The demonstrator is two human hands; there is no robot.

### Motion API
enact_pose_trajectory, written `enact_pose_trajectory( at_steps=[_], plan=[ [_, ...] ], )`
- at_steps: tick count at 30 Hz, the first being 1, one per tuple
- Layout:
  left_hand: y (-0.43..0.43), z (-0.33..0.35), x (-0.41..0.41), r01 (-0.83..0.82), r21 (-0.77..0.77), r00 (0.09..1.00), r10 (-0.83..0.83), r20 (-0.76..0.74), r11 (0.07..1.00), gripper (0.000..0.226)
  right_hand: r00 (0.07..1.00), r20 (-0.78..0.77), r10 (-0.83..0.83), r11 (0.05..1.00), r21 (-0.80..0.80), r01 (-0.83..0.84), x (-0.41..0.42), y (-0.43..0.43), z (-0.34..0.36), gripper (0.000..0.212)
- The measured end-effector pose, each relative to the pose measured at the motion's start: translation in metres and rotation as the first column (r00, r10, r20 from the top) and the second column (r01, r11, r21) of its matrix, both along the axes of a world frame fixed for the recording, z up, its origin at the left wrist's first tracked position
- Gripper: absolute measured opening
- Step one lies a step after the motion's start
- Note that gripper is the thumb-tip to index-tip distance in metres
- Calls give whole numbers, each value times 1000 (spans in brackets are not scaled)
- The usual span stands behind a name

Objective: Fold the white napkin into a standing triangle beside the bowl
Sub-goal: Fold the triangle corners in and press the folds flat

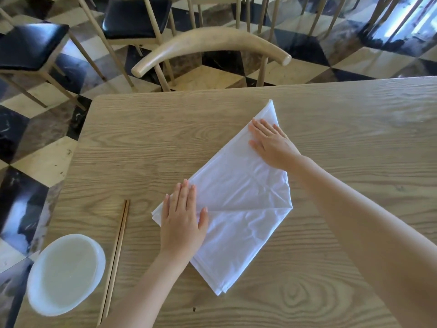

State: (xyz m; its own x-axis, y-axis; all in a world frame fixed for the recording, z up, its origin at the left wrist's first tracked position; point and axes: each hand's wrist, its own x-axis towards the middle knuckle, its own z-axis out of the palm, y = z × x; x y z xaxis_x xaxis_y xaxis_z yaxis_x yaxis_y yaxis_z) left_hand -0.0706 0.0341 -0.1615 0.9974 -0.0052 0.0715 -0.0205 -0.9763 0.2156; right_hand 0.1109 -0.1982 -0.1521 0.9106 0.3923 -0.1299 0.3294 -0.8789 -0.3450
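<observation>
The white napkin [238,204] lies flat on the wooden table [354,119], folded into a long pointed shape with creases across its middle. My left hand [183,221] presses palm-down on its left corner, fingers spread. My right hand [272,142] lies flat on the far pointed end, fingers apart. Neither hand grips the cloth. The white bowl [65,273] stands at the table's near left edge, well left of the napkin.
A pair of wooden chopsticks [117,254] lies between the bowl and the napkin. A chair with a curved wooden back [208,42] is pushed against the table's far side. Black-seated chairs stand on the checkered floor beyond.
</observation>
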Motion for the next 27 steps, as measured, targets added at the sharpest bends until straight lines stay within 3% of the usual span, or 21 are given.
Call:
enact_pose_trajectory(
  at_steps=[4, 7, 9, 11, 14, 17, 20, 27],
  plan=[
    [-8, 13, 32, -100, -45, 989, 104, 103, 994, 34, 933, 78, -350, 871, 393, 294, 4, -5, 7, 36],
    [-15, 16, 61, -127, -87, 984, 137, 114, 988, 23, 827, 11, -561, 740, 454, 496, 18, -6, 13, 12],
    [-18, 17, 74, -147, -128, 986, 156, 64, 981, 15, 766, -89, -636, 669, 431, 605, 32, -3, 19, 25],
    [-18, 15, 81, -184, -184, 982, 190, 14, 965, 14, 710, -222, -668, 608, 388, 693, 46, -2, 24, 34],
    [-12, 12, 85, -200, -278, 978, 207, -5, 939, 11, 642, -415, -645, 527, 366, 767, 62, -2, 33, 28],
    [-7, 11, 85, -185, -356, 981, 193, -12, 916, 8, 601, -526, -601, 506, 332, 796, 70, -4, 44, 40],
    [-5, 13, 83, -170, -377, 983, 181, -6, 911, 10, 603, -554, -573, 506, 339, 793, 76, -6, 50, 35],
    [4, 16, 80, -159, -336, 987, 148, -56, 928, 10, 618, -465, -634, 424, 460, 780, 79, -3, 40, 20]
  ],
)
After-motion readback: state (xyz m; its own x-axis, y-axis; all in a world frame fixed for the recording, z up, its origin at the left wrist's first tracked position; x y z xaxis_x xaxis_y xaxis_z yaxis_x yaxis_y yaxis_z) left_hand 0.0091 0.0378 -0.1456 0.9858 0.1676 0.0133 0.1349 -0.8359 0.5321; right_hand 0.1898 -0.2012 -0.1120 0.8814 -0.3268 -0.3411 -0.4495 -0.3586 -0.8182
